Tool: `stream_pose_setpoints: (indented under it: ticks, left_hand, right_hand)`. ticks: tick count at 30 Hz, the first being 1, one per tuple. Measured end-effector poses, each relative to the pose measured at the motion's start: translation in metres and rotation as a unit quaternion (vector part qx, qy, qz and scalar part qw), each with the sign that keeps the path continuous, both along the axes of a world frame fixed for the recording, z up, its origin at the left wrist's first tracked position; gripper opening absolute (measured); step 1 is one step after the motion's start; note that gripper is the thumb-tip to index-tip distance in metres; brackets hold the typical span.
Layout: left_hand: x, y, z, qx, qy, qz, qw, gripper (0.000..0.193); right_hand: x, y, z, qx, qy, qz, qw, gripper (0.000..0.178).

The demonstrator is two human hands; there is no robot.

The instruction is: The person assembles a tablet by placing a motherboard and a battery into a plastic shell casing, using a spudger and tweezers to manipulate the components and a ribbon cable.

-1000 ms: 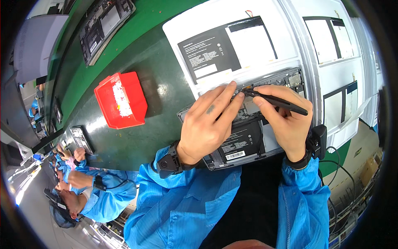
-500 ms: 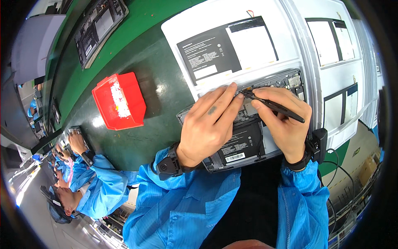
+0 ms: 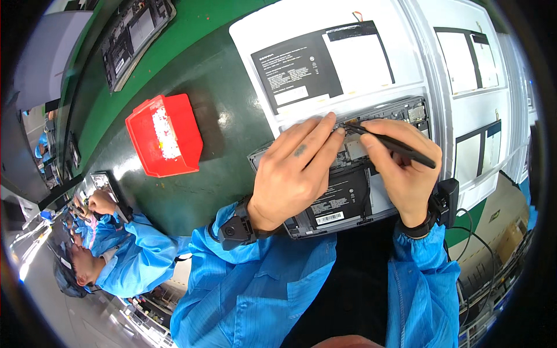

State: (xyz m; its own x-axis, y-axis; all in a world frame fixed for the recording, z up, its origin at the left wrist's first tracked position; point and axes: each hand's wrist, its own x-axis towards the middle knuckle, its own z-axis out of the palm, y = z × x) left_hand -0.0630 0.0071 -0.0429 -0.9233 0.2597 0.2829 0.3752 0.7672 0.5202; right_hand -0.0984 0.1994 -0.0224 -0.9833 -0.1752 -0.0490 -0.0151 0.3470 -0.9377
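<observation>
An opened laptop base (image 3: 415, 116) lies in front of me with its inner parts bare. A black battery (image 3: 339, 200) with a printed label sits in its near half. My left hand (image 3: 296, 174) rests flat over the laptop, fingers stretched toward the parts at its far middle; it grips nothing. My right hand (image 3: 406, 162) pinches slim black tweezers (image 3: 400, 148), slanted, with the tip down at the far-middle parts beside my left fingertips. What the tip touches is too small to make out, partly hidden by my fingers.
A white foam tray (image 3: 325, 110) beyond the laptop holds a loose battery (image 3: 296, 75). More flat packs (image 3: 464, 58) lie in trays at the right. A red bin (image 3: 183, 136) stands on the green table at left. A co-worker (image 3: 133, 255) in blue works farther left.
The view has shifted slightly. My right hand and the tweezers have moved a little to the right; the tip stays near my left fingertips. At left, the co-worker's hand has shifted.
</observation>
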Motion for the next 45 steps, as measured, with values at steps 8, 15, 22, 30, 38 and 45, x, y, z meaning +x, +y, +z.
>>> stream_pose_setpoints:
  ticks: [8, 15, 22, 30, 38, 45]
  left_hand:
    - [0.002, 0.004, 0.001, 0.003, 0.013, 0.002, 1.0, 0.038]
    - [0.05, -0.042, 0.021, 0.067, -0.027, 0.297, 0.952, 0.032]
    - [0.108, -0.041, -0.006, 0.518, -0.399, 0.213, 0.726, 0.033]
    - [0.087, -0.066, -0.014, 0.638, -0.281, 0.11, 0.708, 0.039]
    - [0.029, -0.038, -0.028, 0.667, -0.098, 0.068, 0.735, 0.031]
    - [-0.002, -0.035, -0.044, 0.649, -0.233, 0.056, 0.722, 0.037]
  right_hand:
    - [0.006, 0.003, -0.007, -0.038, -0.037, -0.076, 0.996, 0.015]
    - [0.007, 0.051, 0.01, -0.177, 0.015, -0.051, 0.983, 0.012]
    - [-0.027, 0.103, 0.024, -0.04, 0.032, -0.035, 0.998, 0.02]
    - [0.007, 0.131, 0.006, 0.102, -0.076, 0.007, 0.992, 0.045]
    - [-0.064, 0.051, 0.052, -0.279, -0.034, -0.088, 0.956, 0.038]
    - [-0.176, -0.194, 0.054, -0.267, -0.114, 0.069, 0.954, 0.024]
